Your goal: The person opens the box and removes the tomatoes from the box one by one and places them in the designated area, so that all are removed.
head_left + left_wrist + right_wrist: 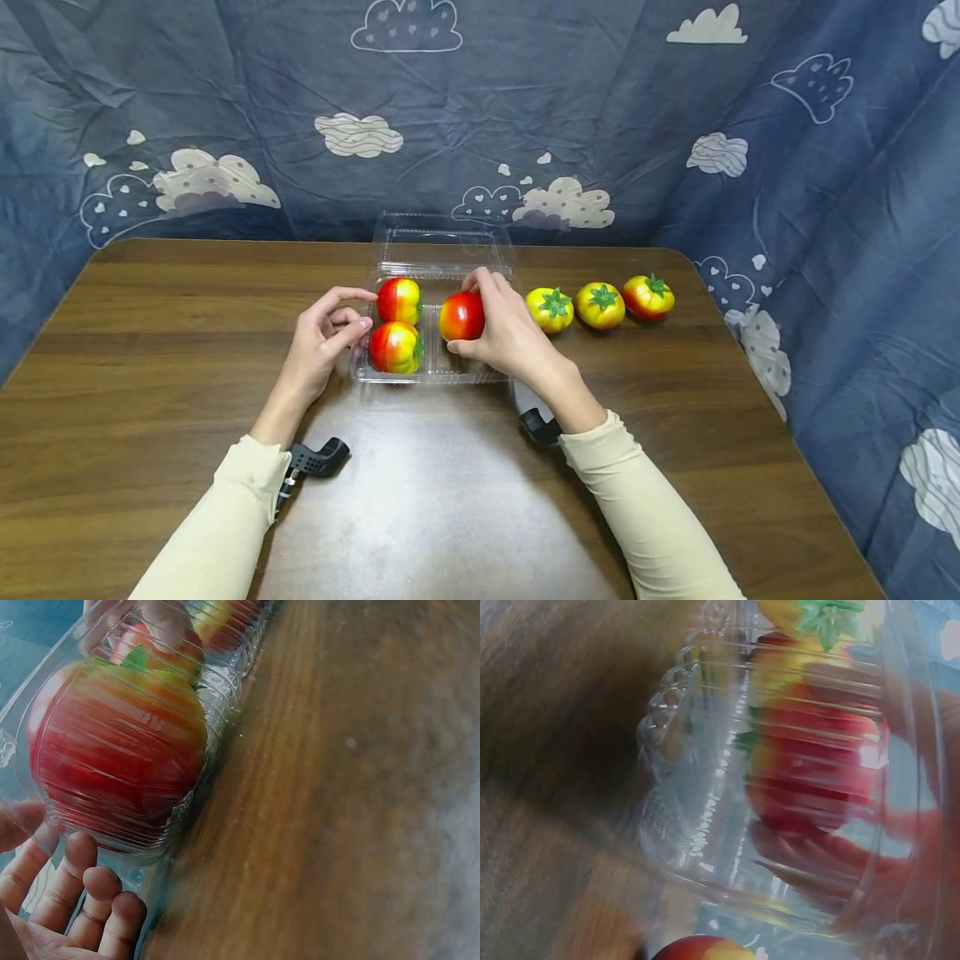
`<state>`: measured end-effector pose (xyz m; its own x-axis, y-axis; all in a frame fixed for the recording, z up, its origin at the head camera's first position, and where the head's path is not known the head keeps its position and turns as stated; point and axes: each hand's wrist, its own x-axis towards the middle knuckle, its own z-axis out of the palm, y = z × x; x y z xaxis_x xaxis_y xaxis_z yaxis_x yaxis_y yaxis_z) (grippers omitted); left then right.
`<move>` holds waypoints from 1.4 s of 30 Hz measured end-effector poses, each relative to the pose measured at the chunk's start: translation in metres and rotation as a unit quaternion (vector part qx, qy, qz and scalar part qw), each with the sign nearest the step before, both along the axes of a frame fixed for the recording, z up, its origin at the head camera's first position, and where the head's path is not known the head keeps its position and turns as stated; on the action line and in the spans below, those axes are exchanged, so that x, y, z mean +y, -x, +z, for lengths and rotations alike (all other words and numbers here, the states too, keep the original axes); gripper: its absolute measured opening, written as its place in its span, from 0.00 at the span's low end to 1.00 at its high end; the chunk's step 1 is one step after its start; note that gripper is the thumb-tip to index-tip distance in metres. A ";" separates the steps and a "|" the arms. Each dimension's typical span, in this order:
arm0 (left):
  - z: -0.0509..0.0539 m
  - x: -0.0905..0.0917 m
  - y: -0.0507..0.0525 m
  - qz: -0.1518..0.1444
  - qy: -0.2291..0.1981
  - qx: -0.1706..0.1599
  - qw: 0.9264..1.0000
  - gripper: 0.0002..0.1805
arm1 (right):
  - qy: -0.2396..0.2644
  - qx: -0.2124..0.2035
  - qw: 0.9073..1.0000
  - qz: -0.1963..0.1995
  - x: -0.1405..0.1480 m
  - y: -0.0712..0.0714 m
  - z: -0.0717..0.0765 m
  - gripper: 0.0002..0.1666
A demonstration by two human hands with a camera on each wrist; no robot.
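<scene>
In the head view an open clear plastic clamshell box lies on the table with its lid tipped back. Two red-and-yellow toy tomatoes, a rear one and a front one, sit in its left half. My left hand rests at the box's left wall, index finger and thumb apart, other fingers loosely bent. My right hand grips another toy tomato over the right half, thumb in front and fingers behind. Through the plastic, the right wrist view shows that tomato between the fingers; whether it touches the box bottom is unclear.
To the right of the box stand three more toy tomatoes in a row: a near one, a middle one and a far one. The transparent lid reaches the table's back edge by the curtain. Black wrist devices ride on both forearms.
</scene>
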<state>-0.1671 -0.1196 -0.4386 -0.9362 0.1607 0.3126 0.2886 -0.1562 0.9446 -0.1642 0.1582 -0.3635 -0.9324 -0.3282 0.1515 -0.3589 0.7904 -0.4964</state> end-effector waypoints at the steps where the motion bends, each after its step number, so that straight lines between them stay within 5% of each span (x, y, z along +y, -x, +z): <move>1: 0.000 0.000 0.000 0.001 0.001 0.000 1.000 0.17 | 0.000 0.006 1.000 0.001 0.000 0.000 0.000 0.45; 27: -0.006 0.005 -0.002 0.001 0.005 -0.012 1.000 0.17 | 0.060 0.108 0.991 -0.052 0.020 -0.004 0.005 0.41; 42: -0.001 0.000 0.002 -0.003 -0.006 -0.012 1.000 0.17 | 0.095 0.093 0.989 -0.067 0.025 -0.002 0.010 0.41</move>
